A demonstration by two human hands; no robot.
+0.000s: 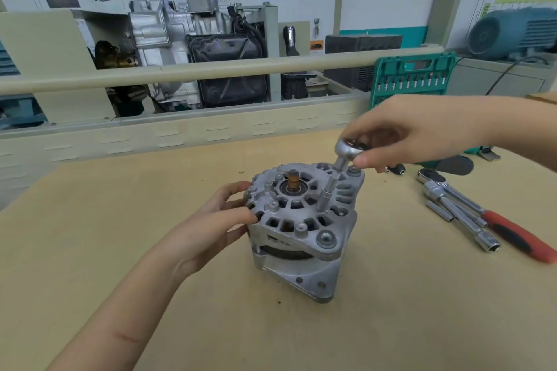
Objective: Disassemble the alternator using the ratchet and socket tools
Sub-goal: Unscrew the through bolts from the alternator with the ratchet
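Left hand (224, 214) braces the alternator (301, 226) with spread fingers; right hand (422, 132) pinches the ratchet head (349, 149), its socket extension (328, 193) on a housing bolt.

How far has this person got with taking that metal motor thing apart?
Early on, it seems. Done: tools are out, with a red-handled ratchet lying unused on the table. In hand: the right hand grips a ratchet head whose socket extension stands on the alternator, while the left hand steadies the housing. Left: the housing halves are still together and a bolt remains in front.
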